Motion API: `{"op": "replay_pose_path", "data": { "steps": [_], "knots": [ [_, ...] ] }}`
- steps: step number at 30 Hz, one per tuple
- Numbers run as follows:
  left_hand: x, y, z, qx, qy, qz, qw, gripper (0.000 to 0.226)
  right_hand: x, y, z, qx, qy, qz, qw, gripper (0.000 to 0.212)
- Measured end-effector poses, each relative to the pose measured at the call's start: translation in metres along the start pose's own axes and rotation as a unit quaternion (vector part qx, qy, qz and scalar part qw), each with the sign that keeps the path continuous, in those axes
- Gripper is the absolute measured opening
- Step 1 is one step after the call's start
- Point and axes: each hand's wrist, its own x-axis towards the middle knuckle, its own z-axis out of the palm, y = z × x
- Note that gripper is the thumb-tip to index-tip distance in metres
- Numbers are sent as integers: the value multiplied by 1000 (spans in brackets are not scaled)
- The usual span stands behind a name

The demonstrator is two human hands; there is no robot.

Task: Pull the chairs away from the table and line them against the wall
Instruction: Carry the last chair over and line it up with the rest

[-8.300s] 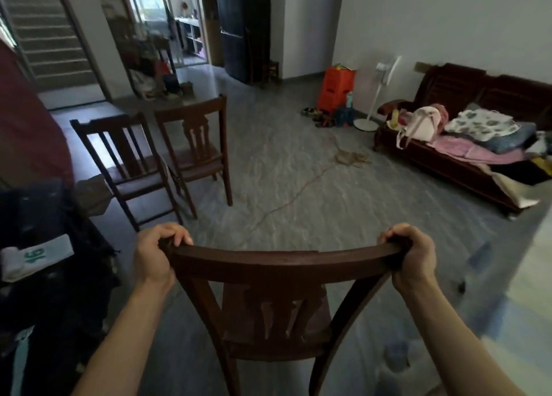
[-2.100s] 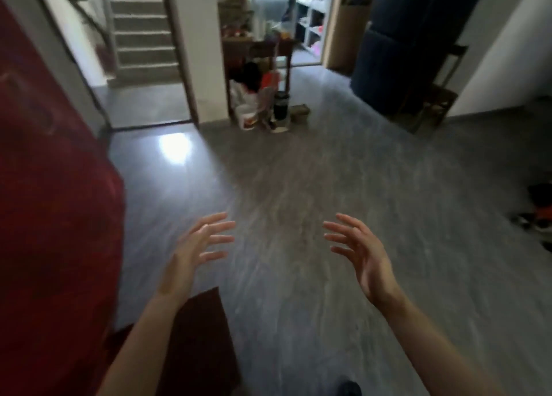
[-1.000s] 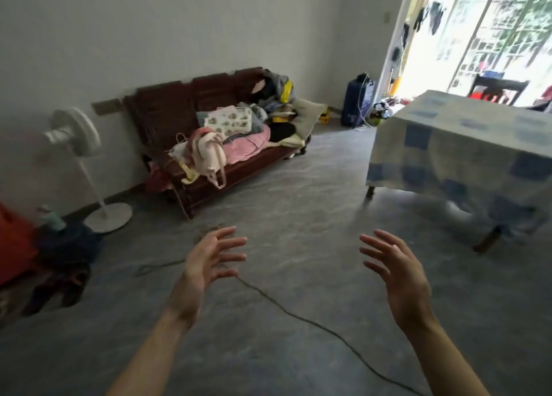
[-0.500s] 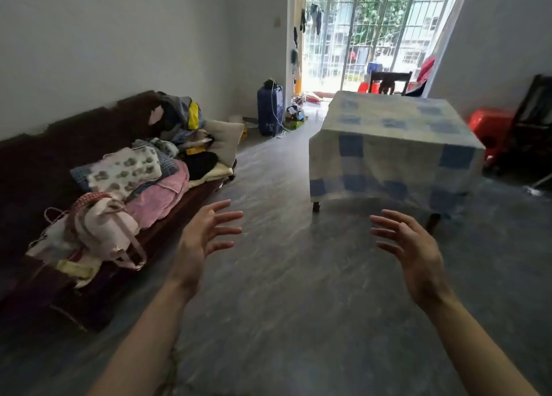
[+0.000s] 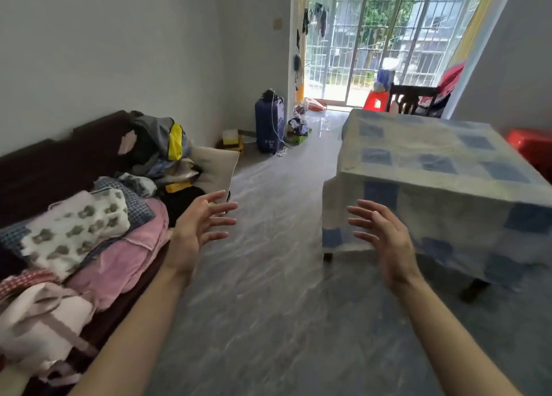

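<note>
One chair (image 5: 413,98), seemingly facing table (image 5: 433,168)

A home's living room; clothes-heaped sofa (image 5: 59,168); cloth-covered table (image 5: 433,162); barred balcony door (image 5: 373,37).

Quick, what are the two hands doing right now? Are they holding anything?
Left hand: open, fingers spread, holding nothing.
Right hand: open, fingers spread, holding nothing.

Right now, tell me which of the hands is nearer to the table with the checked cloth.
Right. The right hand hovers open in front of the table's near corner, overlapping the hanging cloth in the view. The left hand is farther off, open over the floor beside the sofa.
</note>
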Motion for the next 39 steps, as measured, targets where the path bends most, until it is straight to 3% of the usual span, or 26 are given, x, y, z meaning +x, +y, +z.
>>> {"op": "replay_pose_path", "data": {
  "steps": [5,13,21,27,34,39],
  "knots": [
    [168,-46,-11,-11,-7,-7,1000,52,152,51,46,-18,-11,6,1000,32],
    [478,-85,-8,-9,-56,-27,998,54,409,117,117,-32,56,30,997,31],
    [776,-115,68,17,-133,-24,991,53,661,172,111,-13,157,16,987,28],
    [991,-164,134,33,-140,-37,989,53,881,249,89,-17,166,30,985,31],
    [1217,-171,206,10,-152,-32,988,51,1121,262,77,-23,166,21,986,31],
    [1372,-218,261,-11,-191,-41,981,45,1259,302,61,-48,189,15,981,29]
  ]
}}
